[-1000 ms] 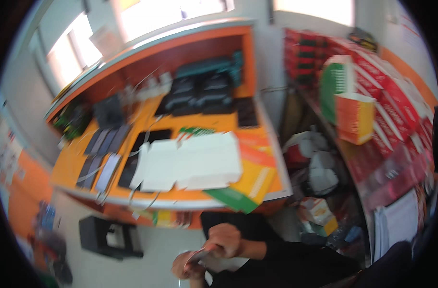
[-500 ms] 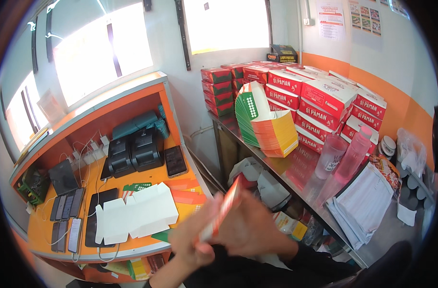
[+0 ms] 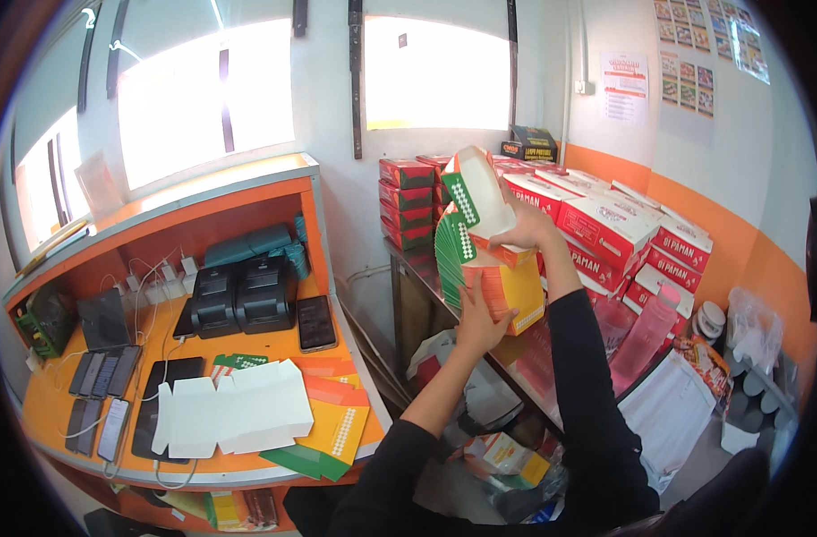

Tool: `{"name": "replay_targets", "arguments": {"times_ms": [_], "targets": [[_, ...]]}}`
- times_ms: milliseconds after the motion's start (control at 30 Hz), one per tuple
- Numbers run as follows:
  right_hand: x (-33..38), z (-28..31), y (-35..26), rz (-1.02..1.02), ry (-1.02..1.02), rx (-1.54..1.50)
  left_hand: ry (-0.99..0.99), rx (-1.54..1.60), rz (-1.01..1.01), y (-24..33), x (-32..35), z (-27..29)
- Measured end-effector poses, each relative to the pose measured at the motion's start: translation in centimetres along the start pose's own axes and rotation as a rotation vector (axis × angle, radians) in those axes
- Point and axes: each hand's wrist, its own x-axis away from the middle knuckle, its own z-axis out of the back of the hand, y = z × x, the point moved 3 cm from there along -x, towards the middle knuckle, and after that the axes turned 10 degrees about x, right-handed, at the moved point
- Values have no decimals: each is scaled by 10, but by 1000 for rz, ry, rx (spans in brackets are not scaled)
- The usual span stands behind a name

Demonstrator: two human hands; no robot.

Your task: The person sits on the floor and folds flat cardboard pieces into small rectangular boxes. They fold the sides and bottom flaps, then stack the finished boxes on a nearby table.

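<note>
The right hand [image 3: 527, 231] grips a folded carton [image 3: 480, 199], white inside with an orange and green patterned rim, holding it up over a stack of flat cartons [image 3: 493, 286] that stands on edge on the steel table [image 3: 424, 261] at the right; its fingertips are hidden behind the carton's lower edge. The left hand [image 3: 476, 320] lies open against the near face of that stack, palm pressed to the orange and yellow sheets, so it steadies rather than clasps them. How many sheets are in the stack cannot be counted, since only their green edges show. Behind it, red-and-white boxes [image 3: 605, 224] are piled against the far wall; their number is unclear because the pile runs behind the arm. On the orange desk [image 3: 59, 412] at the left lie two unfolded white carton blanks [image 3: 238, 412] over a few orange, yellow and green flats, partly covered. Two black receipt printers [image 3: 238, 295] sit farther back. Several phones [image 3: 100, 394] lie in rows at the left edge, blurred by the lens rim.
</note>
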Motion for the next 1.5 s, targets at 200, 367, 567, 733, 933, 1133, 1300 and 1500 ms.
{"name": "replay_targets", "arguments": {"times_ms": [200, 367, 567, 733, 933, 1133, 1300, 1500], "targets": [[3, -12, 16, 15, -15, -44, -13, 180, -167, -6, 9, -23], [22, -20, 20, -153, -128, 66, -4, 139, -284, -8, 19, -26], [55, -6, -1, -155, -190, -35, -39, 62, -323, -10, 31, -35], [67, -22, 33, -171, -77, -51, -114, 40, -245, -2, 36, -40], [85, -37, 27, -250, -110, -50, -71, 23, -287, -8, 39, -44], [89, -48, 28, -380, -118, 334, -67, -23, -285, -9, 42, -44], [88, -52, 52, -351, -166, 270, -197, -208, -136, 15, 62, -35], [105, -23, 48, -450, -8, 145, -324, -415, -172, 74, 154, 49]]}}
